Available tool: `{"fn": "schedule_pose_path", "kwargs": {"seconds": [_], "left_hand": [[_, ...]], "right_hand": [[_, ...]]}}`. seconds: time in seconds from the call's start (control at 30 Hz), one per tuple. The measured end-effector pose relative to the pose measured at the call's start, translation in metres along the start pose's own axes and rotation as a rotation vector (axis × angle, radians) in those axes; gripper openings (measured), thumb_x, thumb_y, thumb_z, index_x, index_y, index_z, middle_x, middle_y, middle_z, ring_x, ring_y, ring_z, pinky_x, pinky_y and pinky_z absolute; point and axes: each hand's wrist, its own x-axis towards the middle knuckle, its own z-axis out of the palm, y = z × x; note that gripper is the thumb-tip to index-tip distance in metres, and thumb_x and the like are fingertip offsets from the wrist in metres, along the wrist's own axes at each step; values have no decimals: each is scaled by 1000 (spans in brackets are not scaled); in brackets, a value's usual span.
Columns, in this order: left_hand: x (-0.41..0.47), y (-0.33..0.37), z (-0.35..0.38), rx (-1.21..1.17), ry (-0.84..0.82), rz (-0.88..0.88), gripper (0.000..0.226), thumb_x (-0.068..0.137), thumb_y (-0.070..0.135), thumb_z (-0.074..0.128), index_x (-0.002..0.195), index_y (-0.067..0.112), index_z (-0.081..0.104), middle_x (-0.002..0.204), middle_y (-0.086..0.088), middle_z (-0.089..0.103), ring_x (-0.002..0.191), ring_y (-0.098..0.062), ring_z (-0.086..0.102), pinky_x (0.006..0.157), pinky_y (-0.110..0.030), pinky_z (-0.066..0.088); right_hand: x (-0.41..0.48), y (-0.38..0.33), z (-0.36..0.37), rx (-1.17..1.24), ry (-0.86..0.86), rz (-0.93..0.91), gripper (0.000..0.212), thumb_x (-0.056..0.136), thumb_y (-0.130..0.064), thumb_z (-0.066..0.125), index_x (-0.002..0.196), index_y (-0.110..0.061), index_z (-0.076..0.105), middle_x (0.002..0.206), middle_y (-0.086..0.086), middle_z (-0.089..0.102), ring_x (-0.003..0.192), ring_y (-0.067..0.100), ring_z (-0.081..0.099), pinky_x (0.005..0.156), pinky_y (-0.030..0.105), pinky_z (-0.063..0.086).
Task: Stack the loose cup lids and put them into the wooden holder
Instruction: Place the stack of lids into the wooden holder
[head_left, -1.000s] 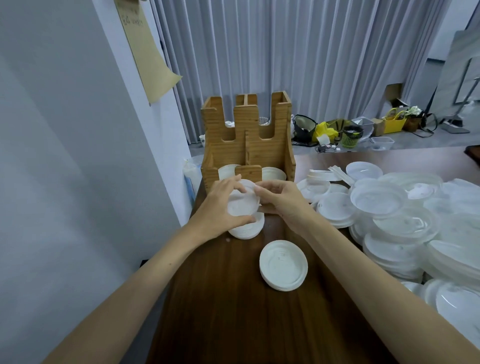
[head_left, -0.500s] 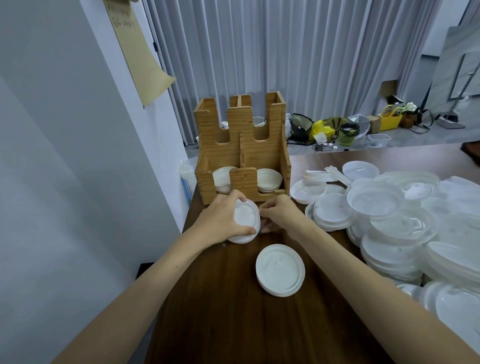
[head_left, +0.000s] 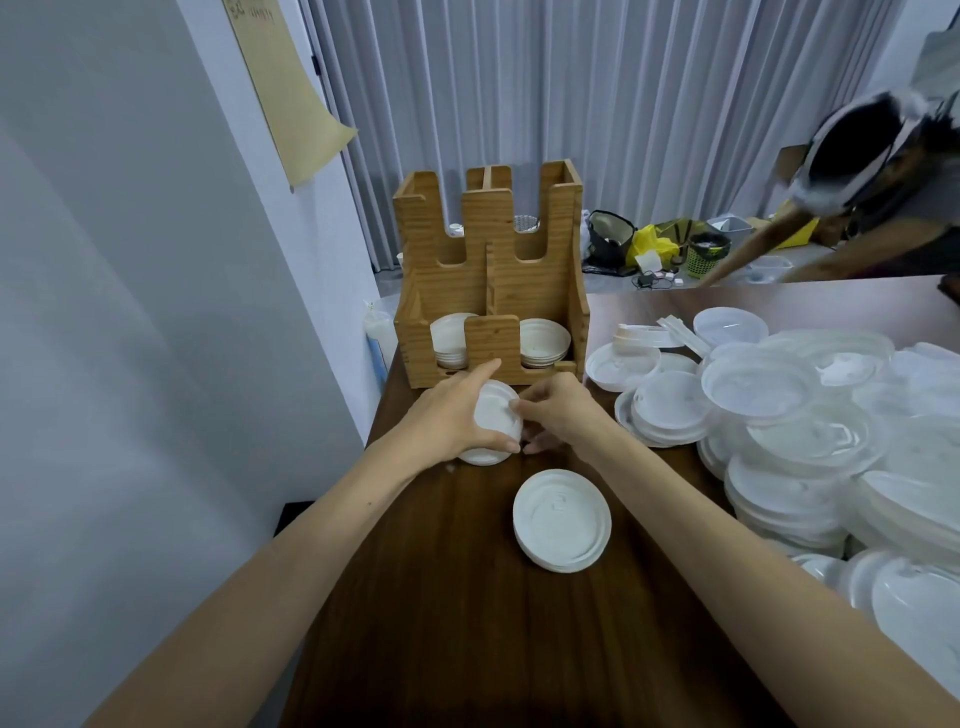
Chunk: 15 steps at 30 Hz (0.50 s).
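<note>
The wooden holder has stacked lids in both front compartments. The left hand and right hand grip a small lid stack just before it.

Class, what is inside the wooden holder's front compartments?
The wooden holder holds a left lid stack and a right lid stack; its centre front panel covers their inner edges.

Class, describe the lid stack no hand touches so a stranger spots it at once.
Start at the wooden holder at the far end of the dark table. Come nearer, past the left hand and right hand, to the white lid stack lying mid-table. Unlike the held stack and the heap at right, nothing touches it.
</note>
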Motion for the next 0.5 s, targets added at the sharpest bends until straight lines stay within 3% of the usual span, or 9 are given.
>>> {"fn": "schedule_pose_path", "kwargs": {"seconds": [0.2,0.3,0.37,0.5], "left_hand": [[1,3,-4,70,-25,-4,96,69,53,75,146,24,24,149,-2,34,132,-23,35,102,-36,35],[0,1,-2,38,-24,-2,96,69,55,74,146,24,24,149,-1,32,132,-22,35,102,-36,36],[-4,3,-1,29,3,30,98,69,56,73,146,26,22,151,0,29,134,-21,31,104,-36,33],[-6,22,1,118,83,150,90,75,55,69,147,26,24,153,1,24,140,-20,22,109,-39,27]], "right_hand": [[-2,2,5,-37,41,-25,30,96,-23,58,118,-4,61,88,14,66,69,20,66,59,30,60],[-12,3,4,-58,48,-12,31,98,-31,51,108,-5,63,82,14,68,64,20,66,65,34,61],[-20,3,-3,-135,126,-68,34,99,-32,49,99,-3,65,85,16,69,65,21,66,71,36,59],[-36,5,-27,-304,385,-224,27,97,-21,52,106,-4,71,101,11,71,87,22,65,75,30,49]]}}
